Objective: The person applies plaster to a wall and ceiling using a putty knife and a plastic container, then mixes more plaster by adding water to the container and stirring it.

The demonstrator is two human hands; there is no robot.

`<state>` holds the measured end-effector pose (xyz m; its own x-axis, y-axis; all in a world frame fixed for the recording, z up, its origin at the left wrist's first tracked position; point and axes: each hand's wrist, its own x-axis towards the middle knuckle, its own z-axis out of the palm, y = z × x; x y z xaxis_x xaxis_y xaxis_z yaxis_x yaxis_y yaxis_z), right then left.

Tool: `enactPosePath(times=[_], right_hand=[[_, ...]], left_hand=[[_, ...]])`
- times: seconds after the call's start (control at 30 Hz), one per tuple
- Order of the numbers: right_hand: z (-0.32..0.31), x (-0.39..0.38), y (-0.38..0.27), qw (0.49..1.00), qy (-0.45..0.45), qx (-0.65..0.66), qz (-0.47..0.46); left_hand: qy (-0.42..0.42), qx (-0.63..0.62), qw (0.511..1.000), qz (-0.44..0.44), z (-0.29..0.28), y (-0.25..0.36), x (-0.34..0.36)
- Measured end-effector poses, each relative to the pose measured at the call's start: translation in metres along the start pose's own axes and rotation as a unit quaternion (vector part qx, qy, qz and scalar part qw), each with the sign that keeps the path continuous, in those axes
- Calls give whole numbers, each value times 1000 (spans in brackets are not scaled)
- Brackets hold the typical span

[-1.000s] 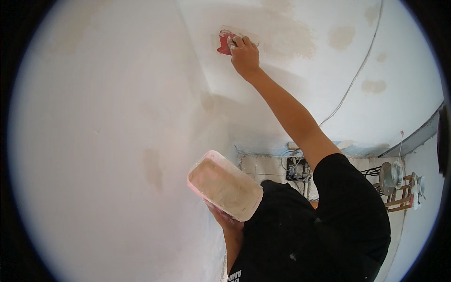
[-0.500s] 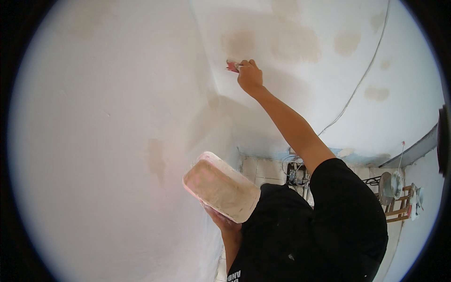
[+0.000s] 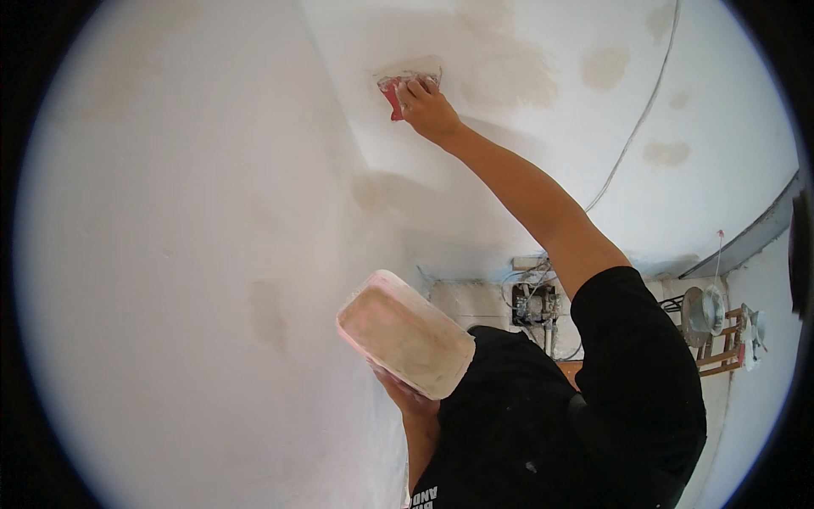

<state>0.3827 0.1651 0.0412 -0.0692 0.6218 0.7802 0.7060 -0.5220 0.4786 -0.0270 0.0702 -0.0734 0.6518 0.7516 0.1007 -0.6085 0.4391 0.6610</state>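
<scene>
- Right hand (image 3: 426,109): fingers pinch red scraper (image 3: 391,95), residue-smeared, above tray (image 3: 421,310).
- Left hand (image 3: 407,393): curls beneath tray, a round-cornered rectangle, beige and pink.
- Wall (image 3: 585,140): matte white, tan-blotched, above tray.
- Wooden frame (image 3: 721,368): slatted, right of tray.

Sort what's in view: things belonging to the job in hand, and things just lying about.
In use:
red scraper, gripped by the right hand at the patched wall
pink-tinged tub, held by the left hand

Apparently just lying about, untouched:
dark equipment
wooden stool or frame
pale, bowl-like object near it
</scene>
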Motion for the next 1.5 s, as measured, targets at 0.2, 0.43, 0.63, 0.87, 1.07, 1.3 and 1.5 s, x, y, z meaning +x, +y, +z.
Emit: enactPosePath(times=[0.2, 0.43, 0.63, 0.87, 1.07, 1.3, 1.5], right_hand=[[-13, 0, 5, 997, -63, 36, 14], [-62, 14, 20, 898, -228, 267, 265], [-10, 0, 53, 477, -69, 696, 533], [-24, 9, 23, 559, -18, 674, 482], [-34, 14, 26, 727, -9, 480, 490], [-37, -20, 28, 785, 94, 364, 491], [-72, -36, 33, 724, 74, 431, 534]], left_hand=[[21, 44, 998, 38, 9, 6, 1], [32, 86, 995, 49, 33, 32, 0], [59, 123, 990, 27, 31, 17, -3], [73, -54, 996, -16, 20, 21, -3], [67, 107, 992, 20, 3, 13, -5], [51, -55, 997, 9, 15, 21, -1], [80, 61, 994, 33, 5, 12, 3]])
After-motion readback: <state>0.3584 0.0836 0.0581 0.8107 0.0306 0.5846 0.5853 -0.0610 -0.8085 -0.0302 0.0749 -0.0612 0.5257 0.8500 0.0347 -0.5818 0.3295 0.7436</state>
